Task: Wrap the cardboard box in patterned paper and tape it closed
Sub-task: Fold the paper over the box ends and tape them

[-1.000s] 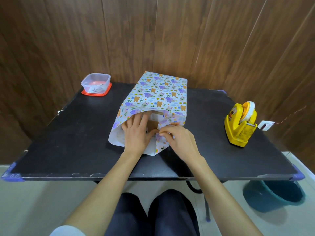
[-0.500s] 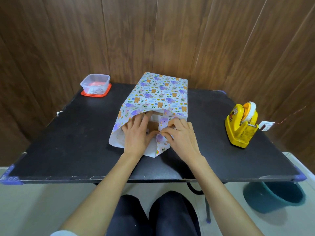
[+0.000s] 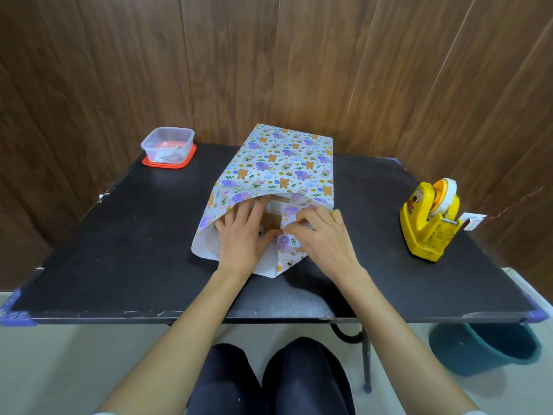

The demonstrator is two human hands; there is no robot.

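Note:
The cardboard box [image 3: 273,219] lies in the middle of the black table, covered by animal-patterned paper [image 3: 278,163]; only its brown near end shows through the open paper. My left hand [image 3: 244,235] lies flat with straight fingers inside that opening, pressing the box end and the left paper flap. My right hand [image 3: 321,235] has its fingers curled on the right paper flap, folding it in against the box end. A yellow tape dispenser [image 3: 428,223] stands at the right of the table, apart from both hands.
A clear plastic container on a red lid [image 3: 168,147] sits at the table's [image 3: 119,241] back left corner. A teal bucket [image 3: 484,345] stands on the floor under the right front corner. A wooden wall runs behind the table.
My right hand has slid a little up and right along the right flap, pushing it closer to the box end. My left hand has stayed put.

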